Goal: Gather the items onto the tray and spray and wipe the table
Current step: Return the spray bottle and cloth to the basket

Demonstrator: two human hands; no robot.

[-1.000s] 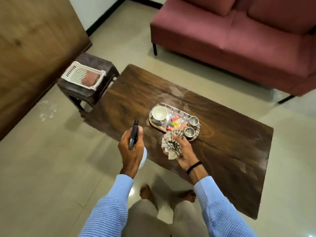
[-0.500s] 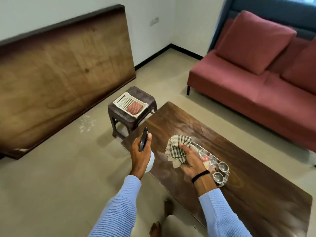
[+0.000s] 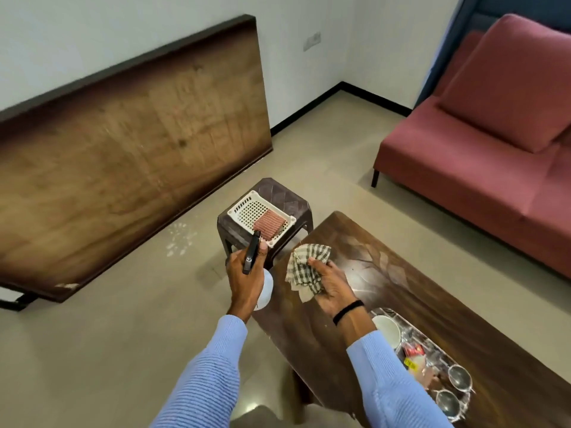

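A person's left hand (image 3: pixel 244 273) is gripping a spray bottle (image 3: pixel 265 290) just off the bench (image 3: pixel 386 267) corner while the right hand (image 3: pixel 332 287) is clutching a checked cloth (image 3: pixel 304 265) above it, risking mist landing on the floor (image 3: pixel 123 335) or a backward wipe dragging the sleeve (image 3: pixel 389 381) into the loaded tray (image 3: pixel 432 345) alongside.

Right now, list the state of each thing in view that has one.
Spray bottle, gripped by the left hand beside the table.
Checked cloth, bunched in the right hand over the table's end.
Tray, on the table, loaded.
White bowl, upright in the tray.
Steel cups, both upright in the tray.
White basket, on the stool, holding a folded reddish pad.
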